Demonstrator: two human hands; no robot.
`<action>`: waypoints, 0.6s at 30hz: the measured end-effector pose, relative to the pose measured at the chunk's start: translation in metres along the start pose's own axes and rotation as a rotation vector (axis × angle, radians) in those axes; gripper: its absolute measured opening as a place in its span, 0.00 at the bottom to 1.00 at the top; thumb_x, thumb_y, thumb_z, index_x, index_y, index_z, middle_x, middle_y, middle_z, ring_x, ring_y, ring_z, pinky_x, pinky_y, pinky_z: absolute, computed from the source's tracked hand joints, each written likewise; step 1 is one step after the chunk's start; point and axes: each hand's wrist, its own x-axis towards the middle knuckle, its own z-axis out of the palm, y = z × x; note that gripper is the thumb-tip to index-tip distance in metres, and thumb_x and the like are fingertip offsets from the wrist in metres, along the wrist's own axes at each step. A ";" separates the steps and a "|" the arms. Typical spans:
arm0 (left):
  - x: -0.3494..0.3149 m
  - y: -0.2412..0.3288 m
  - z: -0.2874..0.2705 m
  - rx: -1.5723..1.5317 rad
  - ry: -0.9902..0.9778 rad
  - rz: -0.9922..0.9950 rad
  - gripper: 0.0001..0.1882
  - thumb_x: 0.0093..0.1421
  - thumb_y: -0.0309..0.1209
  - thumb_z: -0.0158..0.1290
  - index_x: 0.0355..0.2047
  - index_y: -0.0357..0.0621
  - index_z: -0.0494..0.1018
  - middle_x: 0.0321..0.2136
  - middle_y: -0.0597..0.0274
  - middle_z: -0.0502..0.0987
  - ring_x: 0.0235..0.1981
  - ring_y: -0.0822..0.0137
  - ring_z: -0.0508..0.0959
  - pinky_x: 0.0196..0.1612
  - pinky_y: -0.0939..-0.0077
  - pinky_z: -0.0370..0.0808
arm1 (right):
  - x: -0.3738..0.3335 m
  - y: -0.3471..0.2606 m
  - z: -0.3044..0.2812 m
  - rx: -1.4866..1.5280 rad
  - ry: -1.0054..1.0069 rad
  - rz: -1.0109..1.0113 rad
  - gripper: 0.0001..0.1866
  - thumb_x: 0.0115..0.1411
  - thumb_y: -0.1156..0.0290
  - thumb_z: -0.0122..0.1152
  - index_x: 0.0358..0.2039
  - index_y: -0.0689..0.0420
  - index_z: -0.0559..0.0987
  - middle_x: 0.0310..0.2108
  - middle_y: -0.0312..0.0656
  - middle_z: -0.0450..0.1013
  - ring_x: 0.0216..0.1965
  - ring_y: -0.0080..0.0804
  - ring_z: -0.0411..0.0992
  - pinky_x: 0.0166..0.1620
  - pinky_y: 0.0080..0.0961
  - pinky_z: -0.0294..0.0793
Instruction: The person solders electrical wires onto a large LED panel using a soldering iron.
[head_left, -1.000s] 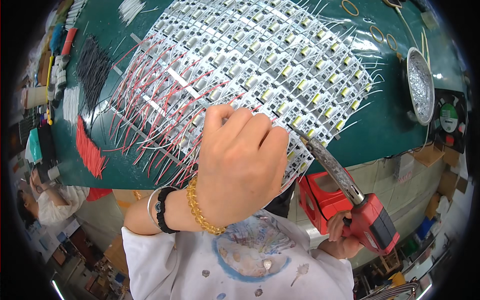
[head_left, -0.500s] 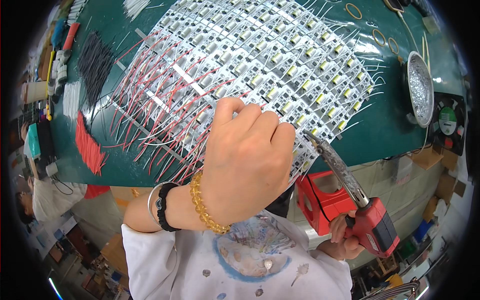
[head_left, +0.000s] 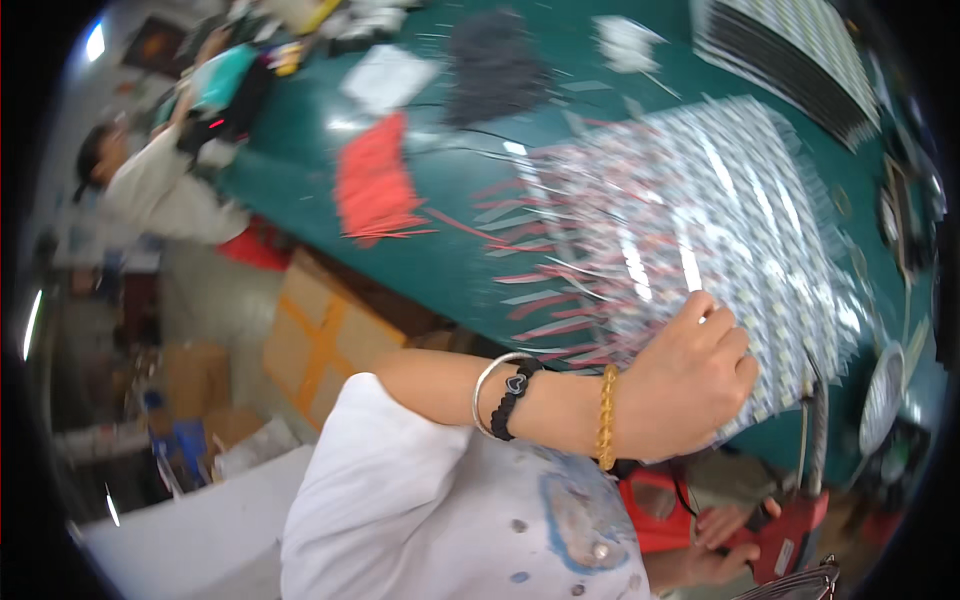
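Left hand (head_left: 690, 385): fingers curled together, any pinched item hidden | Right hand (head_left: 728, 545): wrapped round red-handled metal-barrelled soldering gun (head_left: 797, 528) | Advice: touch white circuit-board sheet (head_left: 740, 220) lightly, briefly

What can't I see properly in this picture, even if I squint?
All in the head view:
- What the left hand holds, if anything: its own knuckles hide the fingertips.
- Tiny parts on the circuit boards: smeared by blur.
- Whether the red soldering iron touches the boards: its tip is blurred.
- The stack's far end: cut off by the upper edge.
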 end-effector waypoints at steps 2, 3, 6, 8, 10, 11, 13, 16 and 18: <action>-0.012 -0.027 -0.041 0.178 0.037 -0.075 0.04 0.43 0.26 0.52 0.22 0.42 0.72 0.23 0.58 0.71 0.29 0.58 0.72 0.42 0.63 0.67 | -0.014 0.004 0.010 0.046 -0.031 0.037 0.36 0.65 0.48 0.50 0.59 0.68 0.57 0.11 0.32 0.58 0.10 0.22 0.54 0.17 0.19 0.59; -0.022 -0.042 -0.067 0.306 0.072 -0.137 0.03 0.44 0.26 0.53 0.23 0.42 0.74 0.24 0.58 0.73 0.31 0.57 0.73 0.42 0.62 0.67 | -0.011 0.006 0.008 0.061 -0.041 0.055 0.36 0.66 0.49 0.50 0.59 0.68 0.57 0.11 0.32 0.58 0.10 0.22 0.54 0.17 0.19 0.59; -0.068 -0.111 -0.134 0.659 0.178 -0.443 0.04 0.51 0.28 0.60 0.28 0.44 0.77 0.27 0.59 0.78 0.33 0.56 0.76 0.42 0.62 0.68 | 0.001 0.005 -0.003 0.053 -0.031 0.081 0.35 0.66 0.49 0.49 0.59 0.68 0.57 0.11 0.33 0.57 0.10 0.22 0.54 0.17 0.19 0.59; -0.104 -0.134 -0.166 0.876 0.124 -0.571 0.04 0.51 0.28 0.60 0.28 0.43 0.77 0.28 0.61 0.78 0.34 0.56 0.75 0.41 0.63 0.67 | 0.008 0.001 -0.007 0.028 -0.020 0.098 0.35 0.66 0.50 0.49 0.59 0.67 0.57 0.11 0.33 0.57 0.10 0.22 0.54 0.17 0.19 0.59; -0.126 -0.147 -0.181 0.937 0.125 -0.590 0.04 0.52 0.28 0.60 0.28 0.43 0.77 0.28 0.61 0.78 0.35 0.57 0.75 0.41 0.63 0.67 | 0.011 -0.004 0.001 0.006 -0.003 0.111 0.35 0.66 0.50 0.49 0.59 0.67 0.57 0.11 0.33 0.57 0.10 0.22 0.54 0.17 0.19 0.59; -0.129 -0.152 -0.182 0.889 0.095 -0.575 0.04 0.51 0.27 0.60 0.28 0.43 0.77 0.28 0.61 0.78 0.35 0.57 0.75 0.40 0.64 0.67 | 0.017 -0.004 0.010 -0.011 0.010 0.115 0.34 0.67 0.50 0.49 0.59 0.67 0.57 0.11 0.33 0.57 0.10 0.22 0.54 0.17 0.19 0.59; -0.133 -0.161 -0.182 0.834 0.068 -0.558 0.05 0.51 0.27 0.60 0.28 0.43 0.77 0.28 0.61 0.77 0.34 0.57 0.74 0.39 0.64 0.67 | 0.017 -0.010 0.024 -0.046 0.030 0.124 0.34 0.67 0.51 0.48 0.60 0.67 0.57 0.11 0.33 0.56 0.10 0.22 0.54 0.18 0.19 0.59; -0.130 -0.165 -0.183 0.775 0.061 -0.536 0.05 0.50 0.27 0.62 0.27 0.43 0.78 0.27 0.61 0.77 0.34 0.59 0.74 0.40 0.66 0.66 | 0.019 -0.018 0.042 -0.095 0.060 0.137 0.33 0.67 0.51 0.48 0.60 0.67 0.56 0.11 0.33 0.56 0.10 0.21 0.53 0.18 0.19 0.59; -0.126 -0.163 -0.184 0.780 0.042 -0.610 0.05 0.49 0.27 0.63 0.26 0.42 0.78 0.26 0.59 0.78 0.32 0.60 0.75 0.38 0.67 0.68 | 0.020 -0.020 0.054 -0.110 0.078 0.138 0.33 0.67 0.52 0.48 0.60 0.67 0.56 0.11 0.33 0.56 0.10 0.21 0.53 0.18 0.19 0.59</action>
